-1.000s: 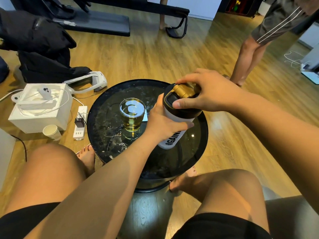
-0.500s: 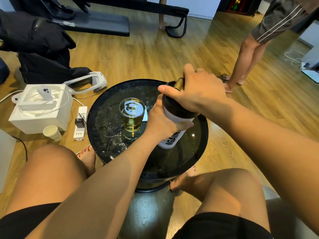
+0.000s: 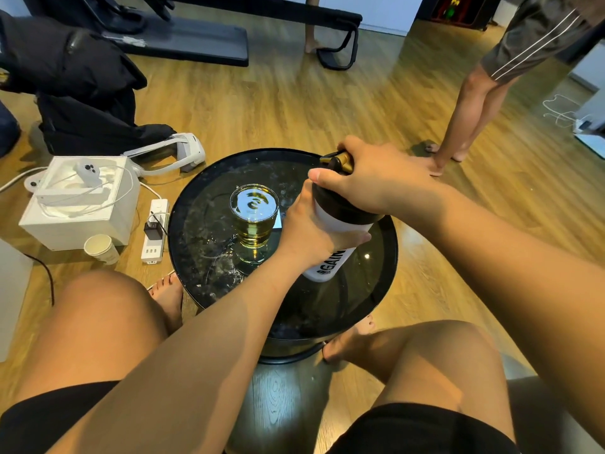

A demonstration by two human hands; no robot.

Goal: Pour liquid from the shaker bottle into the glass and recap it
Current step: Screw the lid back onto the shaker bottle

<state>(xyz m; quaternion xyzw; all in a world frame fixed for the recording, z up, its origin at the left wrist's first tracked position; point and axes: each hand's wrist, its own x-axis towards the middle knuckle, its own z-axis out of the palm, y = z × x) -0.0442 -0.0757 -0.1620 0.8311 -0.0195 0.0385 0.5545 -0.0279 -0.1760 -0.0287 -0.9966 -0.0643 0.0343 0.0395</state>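
Note:
A white shaker bottle (image 3: pixel 330 263) with black lettering stands tilted on the round black glass table (image 3: pixel 376 290). My left hand (image 3: pixel 307 231) wraps around its white body. My right hand (image 3: pixel 376 181) grips the black lid (image 3: pixel 343 214) from above, covering most of it; a gold cap piece (image 3: pixel 340 158) sticks out behind my fingers. Left of the bottle, close to my left hand, stands a clear glass (image 3: pixel 254 217) with yellow liquid in its lower half.
On the floor to the left lie a white box (image 3: pixel 82 204), a paper cup (image 3: pixel 100 249), a power strip (image 3: pixel 155 231) and a white headset (image 3: pixel 173 154). Another person's legs (image 3: pixel 468 119) stand at the back right. My knees flank the table's near edge.
My right hand has turned on the lid, wrist rotating so the fingers now wrap over the top and hide most of the gold cap. Bottle, left hand and glass stay in place.

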